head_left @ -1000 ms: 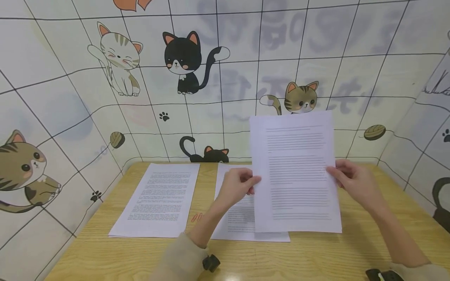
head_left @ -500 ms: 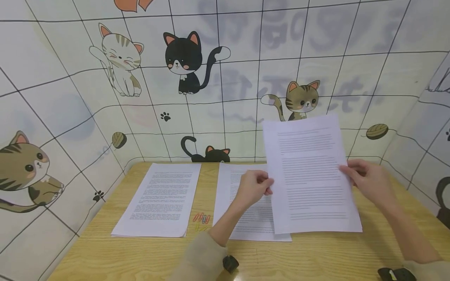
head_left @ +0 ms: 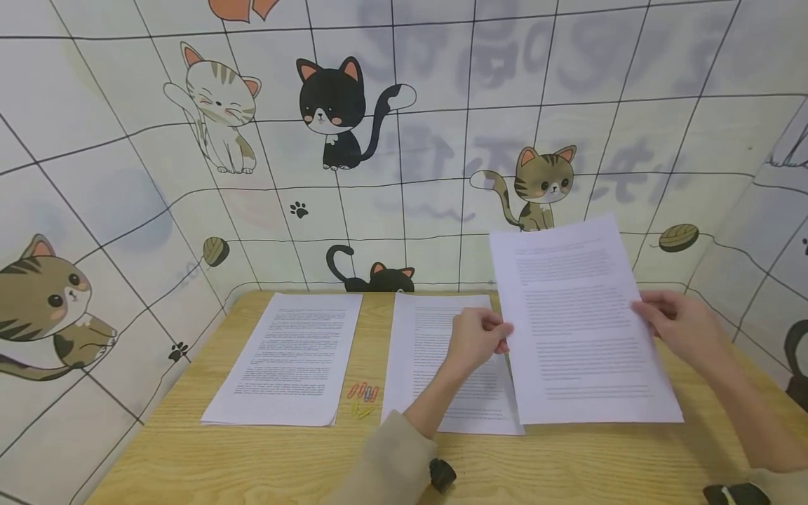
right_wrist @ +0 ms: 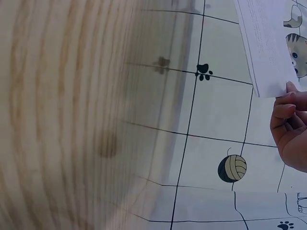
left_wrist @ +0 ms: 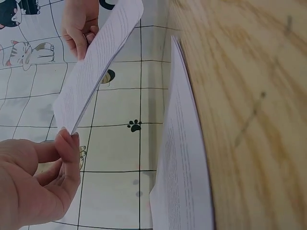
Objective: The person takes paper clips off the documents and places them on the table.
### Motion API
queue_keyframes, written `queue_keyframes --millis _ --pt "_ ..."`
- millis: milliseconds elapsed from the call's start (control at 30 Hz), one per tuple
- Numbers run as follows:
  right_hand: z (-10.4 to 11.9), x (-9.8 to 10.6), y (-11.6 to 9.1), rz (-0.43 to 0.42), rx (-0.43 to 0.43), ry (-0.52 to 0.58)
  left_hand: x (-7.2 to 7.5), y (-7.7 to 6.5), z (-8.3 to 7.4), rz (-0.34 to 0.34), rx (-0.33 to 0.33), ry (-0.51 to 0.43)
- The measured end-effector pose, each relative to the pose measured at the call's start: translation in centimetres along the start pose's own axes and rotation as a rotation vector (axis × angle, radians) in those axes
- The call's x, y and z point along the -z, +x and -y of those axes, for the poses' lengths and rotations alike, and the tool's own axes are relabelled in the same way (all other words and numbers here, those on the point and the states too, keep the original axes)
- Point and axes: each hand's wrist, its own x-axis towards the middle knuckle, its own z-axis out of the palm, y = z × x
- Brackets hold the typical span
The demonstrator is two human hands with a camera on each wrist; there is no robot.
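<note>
A printed stack of paper (head_left: 574,330) is held up off the table, tilted back, over its right side. My left hand (head_left: 477,341) pinches its left edge between thumb and fingers. At the opposite edge my right hand (head_left: 684,326) pinches it the same way. The left wrist view shows the held paper (left_wrist: 93,72) nearly edge-on, several sheets thick, between both hands. In the right wrist view, my right hand (right_wrist: 292,127) grips one edge of it. A second printed stack (head_left: 435,365) lies flat on the table, partly hidden behind my left hand and forearm.
A third printed stack (head_left: 284,358) lies at the table's left. Red, blue and yellow paper clips (head_left: 362,396) lie between the two flat stacks. The wooden table (head_left: 265,463) meets a cat-patterned wall covering (head_left: 435,210) at the back and sides.
Both hands have carried the held paper to the right and slightly down, and its top leans further back. More of the middle stack and the paper clips now show.
</note>
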Motion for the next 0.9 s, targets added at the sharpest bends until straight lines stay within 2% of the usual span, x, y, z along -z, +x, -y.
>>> queue_keyframes --millis 267,533,733,900 --pt "-1.7 0.3 0.0 -0.019 0.001 -0.036 -1.8 0.6 0.1 -0.006 0.068 0.016" --pt "-3.1 0.0 0.3 0.033 -0.007 -0.072 -3.1 1.1 0.7 0.031 0.12 0.15" --pt "-3.8 -0.5 0.7 0.061 0.004 -0.108 -3.6 1.3 1.0 0.056 0.126 0.24" --pt "-4.3 -0.9 1.1 0.088 -0.002 -0.106 -3.9 1.4 0.9 0.058 0.189 0.28"
